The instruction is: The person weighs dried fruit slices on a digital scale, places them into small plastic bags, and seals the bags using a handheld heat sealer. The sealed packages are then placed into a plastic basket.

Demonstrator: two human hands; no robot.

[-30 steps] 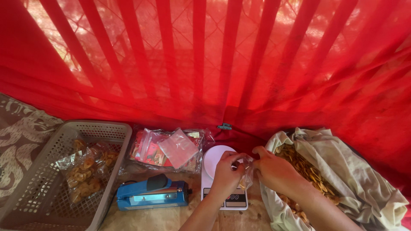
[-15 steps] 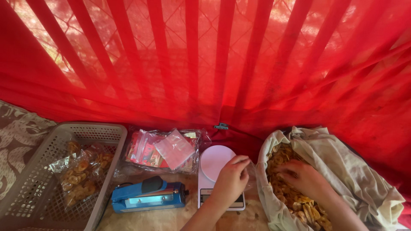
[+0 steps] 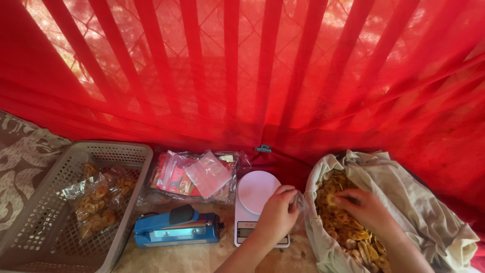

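Right hand (image 3: 365, 210) rests on chips (image 3: 348, 227); left hand (image 3: 277, 216) beside sack (image 3: 404, 202).

basket (image 3: 129, 151) left, sealer (image 3: 177, 230) and scale (image 3: 255, 194) middle, sack (image 3: 419, 212) right.

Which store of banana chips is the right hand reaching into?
The open cloth sack at right; the right hand rests on its loose chips. The basket's chips are bagged.
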